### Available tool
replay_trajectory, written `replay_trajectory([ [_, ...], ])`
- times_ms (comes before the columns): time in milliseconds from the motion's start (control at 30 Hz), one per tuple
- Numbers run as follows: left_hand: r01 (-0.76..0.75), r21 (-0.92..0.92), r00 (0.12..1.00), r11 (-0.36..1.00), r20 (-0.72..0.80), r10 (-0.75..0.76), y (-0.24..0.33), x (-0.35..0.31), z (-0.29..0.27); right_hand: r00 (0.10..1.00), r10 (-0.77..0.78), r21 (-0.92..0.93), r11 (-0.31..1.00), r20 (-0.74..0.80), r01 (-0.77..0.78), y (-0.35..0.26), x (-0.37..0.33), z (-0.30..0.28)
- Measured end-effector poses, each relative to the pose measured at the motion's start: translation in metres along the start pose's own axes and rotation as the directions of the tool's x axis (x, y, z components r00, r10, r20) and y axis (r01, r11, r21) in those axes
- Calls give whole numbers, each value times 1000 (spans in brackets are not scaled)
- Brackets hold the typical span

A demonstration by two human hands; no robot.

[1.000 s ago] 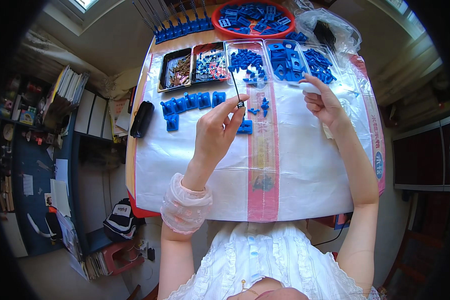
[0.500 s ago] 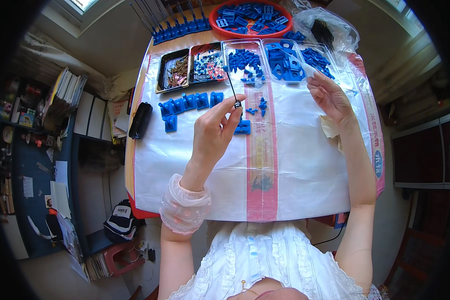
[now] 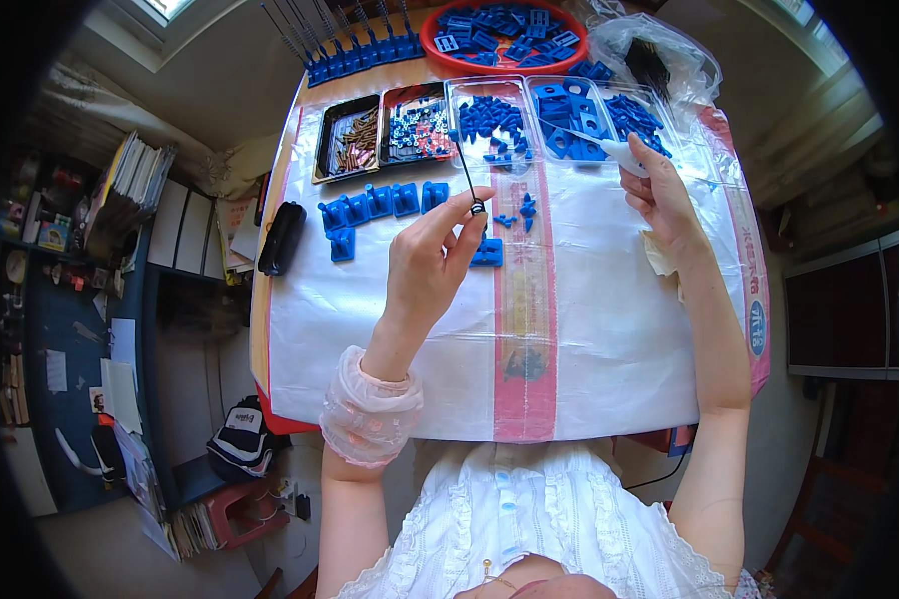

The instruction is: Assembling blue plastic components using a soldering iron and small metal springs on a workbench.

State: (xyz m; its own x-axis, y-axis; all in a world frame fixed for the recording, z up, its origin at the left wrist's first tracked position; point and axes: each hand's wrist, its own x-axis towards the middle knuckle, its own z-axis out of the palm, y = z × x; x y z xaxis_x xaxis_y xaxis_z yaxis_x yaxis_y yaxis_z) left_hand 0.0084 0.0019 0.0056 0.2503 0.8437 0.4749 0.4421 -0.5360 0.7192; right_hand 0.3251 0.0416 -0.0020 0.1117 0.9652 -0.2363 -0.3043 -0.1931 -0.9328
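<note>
Slender black rod, coiled at its near end (image 3: 466, 172): likely light and springy along the shaft, firmer at the coil; the coil appears the sounder place to hold.
Left-hand grip: thumb and fingers of the left hand (image 3: 430, 246) pinched together on the coil; the shaft projects beyond the fingertips, away from the person and slightly left.
Small white plastic squeeze bottle with a thin nozzle (image 3: 625, 157): probably light, soft-walled and somewhat slippery; best held round the body, with little pressure.
Right-hand grip: fingers of the right hand (image 3: 666, 198) closed about the bottle's body; the nozzle points left, clear of the fingers, well apart from the rod.
Blue plastic block (image 3: 486, 254): on the tabletop (image 3: 410, 349), just beside the left fingers; contact cannot be determined.
</note>
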Motion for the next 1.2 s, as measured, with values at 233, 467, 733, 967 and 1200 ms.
replay_trajectory([
  [233,-4,-3,1000,1000,-13,4,0,0,1,997,-36,57,998,72,32,9,3,0],
  [467,-4,1,1000,1000,-4,4,1,0,0,997,-18,76,997,77,12,22,9,-2],
  [733,3,-4,1000,1000,-5,-3,2,0,0,994,38,36,998,104,-42,33,4,14],
  [967,2,-2,1000,1000,-5,-2,2,0,0,988,67,20,997,141,-70,42,3,15],
  [1200,5,-7,1000,1000,-14,-6,2,0,0,987,87,-9,996,133,-86,42,-2,24],
])
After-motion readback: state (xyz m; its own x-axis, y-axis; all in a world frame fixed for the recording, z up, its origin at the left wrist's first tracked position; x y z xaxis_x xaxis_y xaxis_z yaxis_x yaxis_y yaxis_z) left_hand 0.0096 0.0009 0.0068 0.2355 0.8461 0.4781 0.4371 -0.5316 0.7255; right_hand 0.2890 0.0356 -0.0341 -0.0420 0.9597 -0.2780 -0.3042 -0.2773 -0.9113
